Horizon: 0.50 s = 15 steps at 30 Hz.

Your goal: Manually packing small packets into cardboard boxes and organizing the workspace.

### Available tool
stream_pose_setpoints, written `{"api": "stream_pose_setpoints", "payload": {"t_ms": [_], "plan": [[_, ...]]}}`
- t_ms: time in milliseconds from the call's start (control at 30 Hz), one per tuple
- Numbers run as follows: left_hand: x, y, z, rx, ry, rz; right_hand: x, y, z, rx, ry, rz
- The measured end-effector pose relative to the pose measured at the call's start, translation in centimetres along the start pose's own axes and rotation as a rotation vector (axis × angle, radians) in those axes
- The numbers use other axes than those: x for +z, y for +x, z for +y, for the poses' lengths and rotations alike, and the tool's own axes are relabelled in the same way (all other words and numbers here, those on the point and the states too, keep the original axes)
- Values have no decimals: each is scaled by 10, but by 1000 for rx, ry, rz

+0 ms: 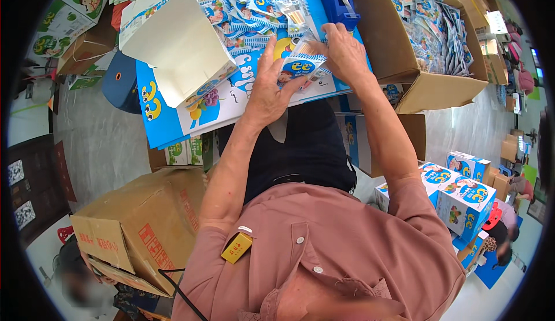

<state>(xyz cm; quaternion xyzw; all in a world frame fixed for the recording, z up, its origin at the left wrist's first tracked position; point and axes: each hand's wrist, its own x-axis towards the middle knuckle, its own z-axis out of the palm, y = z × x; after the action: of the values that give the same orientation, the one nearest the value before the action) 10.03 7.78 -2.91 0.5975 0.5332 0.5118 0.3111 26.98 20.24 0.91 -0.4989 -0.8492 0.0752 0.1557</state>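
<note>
Several small clear-and-blue printed packets (302, 66) stand bunched between my two hands, above the printed blue-and-white board (167, 125). My left hand (269, 91) grips their left side, its thumb across the near face and its fingers stretched up behind. At their right edge, my right hand (346, 55) has its fingers curled in on the packets; part of its grip is hidden. Just beyond lies a loose heap of like packets (263, 8), with coloured sticks showing through some. An open white carton (179, 55) lies tipped on its side left of my left hand.
A blue tape dispenser (338, 3) stands beyond my right hand. To the right is an open brown box (442, 92) full of packets. A large brown carton (139, 222) sits at lower left, and blue-and-white printed boxes (457, 196) are stacked at lower right.
</note>
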Motion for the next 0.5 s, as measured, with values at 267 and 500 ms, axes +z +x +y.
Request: {"api": "stream_pose_setpoints", "payload": {"t_ms": [267,500], "plan": [[0,-1,5,53,116,23,7,15,17,-201,352,-169],[0,-5,15,-102,-221,175,-14,26,-15,-35,941,-259]]}}
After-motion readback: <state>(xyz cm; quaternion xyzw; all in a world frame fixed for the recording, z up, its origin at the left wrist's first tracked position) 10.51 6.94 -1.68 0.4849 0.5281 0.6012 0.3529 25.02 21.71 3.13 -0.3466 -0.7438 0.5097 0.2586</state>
